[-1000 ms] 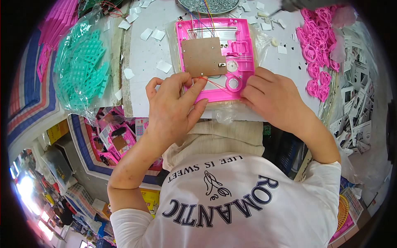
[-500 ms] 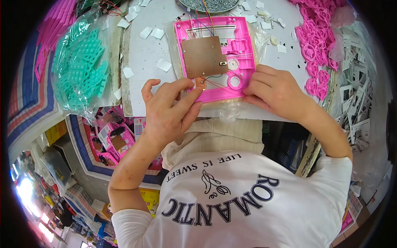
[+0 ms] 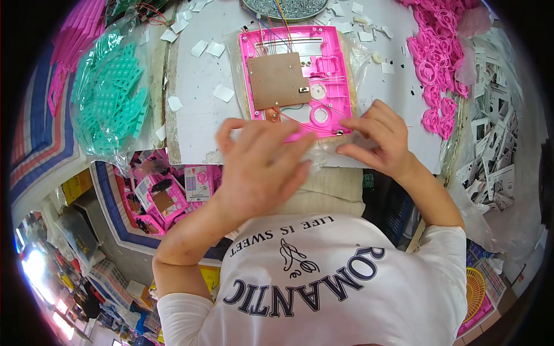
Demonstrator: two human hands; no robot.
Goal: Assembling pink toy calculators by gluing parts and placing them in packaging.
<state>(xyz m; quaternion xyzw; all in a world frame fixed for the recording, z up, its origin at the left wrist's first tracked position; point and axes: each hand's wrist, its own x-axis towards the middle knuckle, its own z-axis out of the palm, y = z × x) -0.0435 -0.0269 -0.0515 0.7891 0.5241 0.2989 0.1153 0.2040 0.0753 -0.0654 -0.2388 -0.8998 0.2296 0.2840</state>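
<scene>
- White tabletop (image 3: 196,104) fills the upper half of view, cluttered; small white paper squares (image 3: 223,93) scattered over it.
- Bag of teal plastic grids (image 3: 109,98) lies on the left, well apart from both hands.
- Heap of pink ring parts (image 3: 435,69) lies on the right, just beyond the right hand; white frame pieces (image 3: 490,144) stacked farther right at the edge.
- Round tray of screws (image 3: 288,7) at the top edge, just past the shell.
- Pink shell (image 3: 329,63) lies flat, centre of tabletop, straight ahead of the body. Long axis runs away from the person, near short edge under the fingertips.
- Brown board (image 3: 279,79) sits inside the shell on its left half, upper part; thin wires (image 3: 276,26) run out of the top toward the tray.
- Round hole (image 3: 319,113) in the shell's lower right part, between the two hands.
- Left hand (image 3: 262,164) hovers over the near-left corner of the shell, fingers spread and loosely curled, palm down, blurred; holds nothing I can make out. Whether it touches the shell, cannot tell.
- Right hand (image 3: 375,138) is open, fingers flat and pressed on the near-right corner of the shell, pinning it, not gripping.
- Key relation: shell lies forward of both hands; right hand is on it, left hand is nearer to the board.
</scene>
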